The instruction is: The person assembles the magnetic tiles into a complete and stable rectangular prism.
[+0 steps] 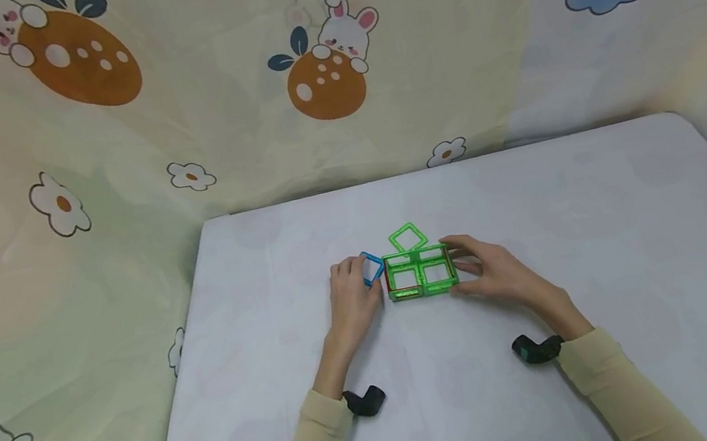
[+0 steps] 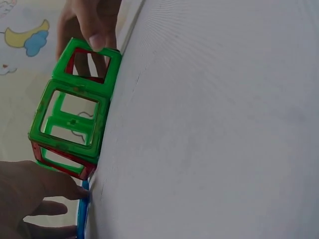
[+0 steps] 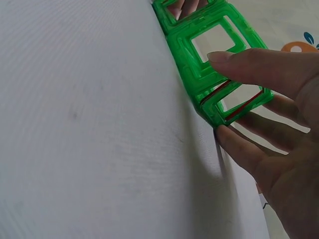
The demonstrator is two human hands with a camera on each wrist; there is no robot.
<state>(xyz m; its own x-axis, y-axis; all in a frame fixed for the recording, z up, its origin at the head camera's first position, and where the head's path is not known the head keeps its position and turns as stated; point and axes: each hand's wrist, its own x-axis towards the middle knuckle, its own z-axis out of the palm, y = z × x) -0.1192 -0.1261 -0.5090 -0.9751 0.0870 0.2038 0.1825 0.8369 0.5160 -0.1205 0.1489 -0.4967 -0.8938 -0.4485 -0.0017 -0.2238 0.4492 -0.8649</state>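
Note:
A box of green and red magnetic tiles (image 1: 424,291) sits on the table; in the wrist views its square frames (image 2: 70,144) show open middles. My right hand (image 1: 493,267) grips the right end of the box between thumb and fingers; in the right wrist view one fingertip (image 3: 219,57) lies over a green frame. To the left of the box, my left hand (image 1: 356,295) holds a blue square magnetic tile (image 1: 370,281) by thumb and fingers. The blue tile (image 2: 82,211) meets the box at its corner, low at the table. The fingers' far sides are partly hidden.
A loose green square tile (image 1: 425,239) lies tilted just behind the box. The white tabletop (image 1: 467,421) ends at a patterned cloth (image 1: 235,115) at the back and left. Black wrist cameras (image 1: 366,402) sit at both cuffs.

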